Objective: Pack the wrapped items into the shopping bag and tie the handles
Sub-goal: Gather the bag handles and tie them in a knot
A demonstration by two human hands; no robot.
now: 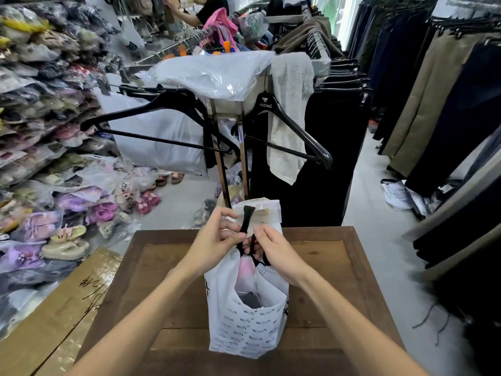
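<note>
Two hands work above a wooden table [320, 256] in a clothing shop, with racks of dark trousers [447, 109] to one side and shelves of wrapped shoes [40, 104] to the other. Standing on the table is the white printed shopping bag [244, 327], upright, mouth open toward me. Wrapped items [248, 267] sit inside; something pink and something dark show through the opening, and a flat white packet [268, 213] sticks up behind the handles. Left hand [214, 244]: thumb and fingers pinch one black handle [247, 219], held upright. Right hand [276, 252]: fingers curled round the other handle [253, 246], low, just beside the first.

Judgement: packing looks done; the tie is under way, no knot visible yet. To do it well, cross the strands close to the bag mouth, keep both taut, and press the tall packet down first so the knot closes over it.
</note>
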